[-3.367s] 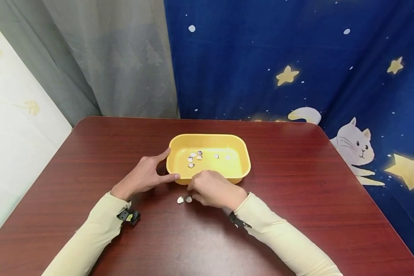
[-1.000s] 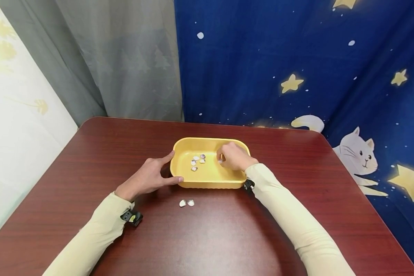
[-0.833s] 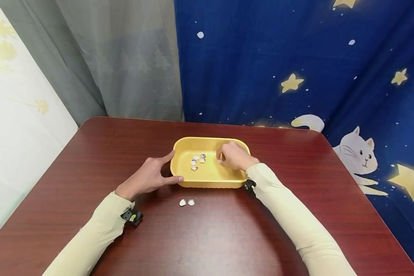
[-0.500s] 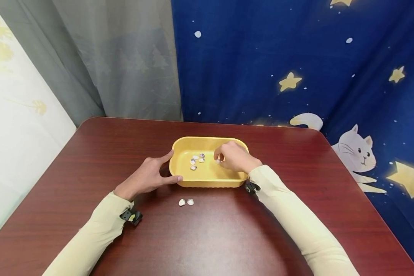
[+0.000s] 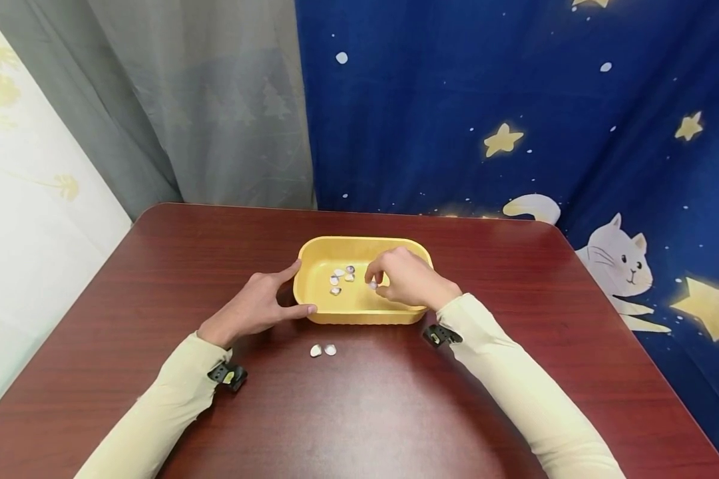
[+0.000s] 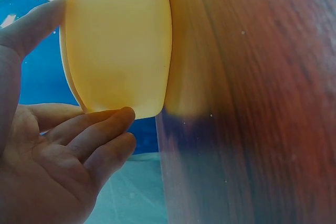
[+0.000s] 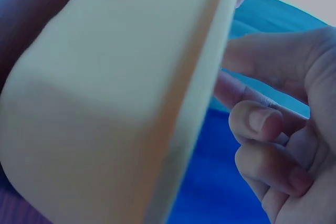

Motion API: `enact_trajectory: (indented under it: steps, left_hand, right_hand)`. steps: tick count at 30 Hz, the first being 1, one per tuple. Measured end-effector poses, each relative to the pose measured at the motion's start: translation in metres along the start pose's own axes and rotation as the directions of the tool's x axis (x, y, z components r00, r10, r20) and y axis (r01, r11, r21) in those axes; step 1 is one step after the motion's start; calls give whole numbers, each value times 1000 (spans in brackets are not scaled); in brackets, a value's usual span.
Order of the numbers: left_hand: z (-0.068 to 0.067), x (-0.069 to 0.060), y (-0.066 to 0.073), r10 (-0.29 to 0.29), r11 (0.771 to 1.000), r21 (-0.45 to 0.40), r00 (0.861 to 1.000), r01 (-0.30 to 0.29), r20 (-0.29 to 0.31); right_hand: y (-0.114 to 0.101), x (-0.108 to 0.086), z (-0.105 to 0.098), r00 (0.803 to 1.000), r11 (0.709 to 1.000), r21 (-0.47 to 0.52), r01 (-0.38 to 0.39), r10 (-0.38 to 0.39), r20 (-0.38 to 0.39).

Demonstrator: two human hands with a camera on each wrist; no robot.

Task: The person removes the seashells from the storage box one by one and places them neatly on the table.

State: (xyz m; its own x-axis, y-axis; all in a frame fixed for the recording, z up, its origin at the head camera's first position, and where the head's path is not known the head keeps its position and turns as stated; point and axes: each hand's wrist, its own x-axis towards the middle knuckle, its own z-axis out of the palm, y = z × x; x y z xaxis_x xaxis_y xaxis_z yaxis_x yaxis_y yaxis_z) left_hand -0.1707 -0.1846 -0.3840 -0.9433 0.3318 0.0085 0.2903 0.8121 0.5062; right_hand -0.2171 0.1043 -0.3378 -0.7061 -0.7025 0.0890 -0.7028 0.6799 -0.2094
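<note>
In the head view, several small whitish shell-like pieces point(image 5: 334, 281) lie in the left half of a yellow tub point(image 5: 365, 318). My left hand point(image 5: 253, 307) holds the tub's left end, thumb on the front rim, fingers against the end wall. My right hand point(image 5: 409, 276) reaches in from the right and pinches another pale piece point(image 5: 373, 285) low over the tub floor between thumb and forefinger. In the right wrist view, the tub wall point(image 7: 105, 66) hides those fingertips; the other fingers are curled. Two pieces point(image 5: 330, 349) lie side by side on the table before the tub.
The dark red wooden table point(image 5: 347, 426) reaches out on all sides of the tub. Behind it hang a grey curtain point(image 5: 216, 120) and a blue curtain point(image 5: 407, 100) with stars and a cat. Each wrist wears a black strapped device point(image 5: 228, 376).
My right hand was near the table pieces, then moved into the tub. Since then it has shifted slightly left and nearer with the pale piece, its fingers spread a little more. My left hand stays put.
</note>
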Motion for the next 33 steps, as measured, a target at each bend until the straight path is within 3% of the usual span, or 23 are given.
enact_trajectory:
  steps: [15, 33]
  left_hand:
    - [1, 1, 0, -8, 1000, 3, 1000, 8, -2]
    - [1, 0, 0, -5, 1000, 4, 1000, 6, -6]
  right_hand:
    - [-14, -14, 4, 994, 975, 197, 100, -91, -53]
    - [-30, -25, 12, 981, 954, 235, 188, -171, -90]
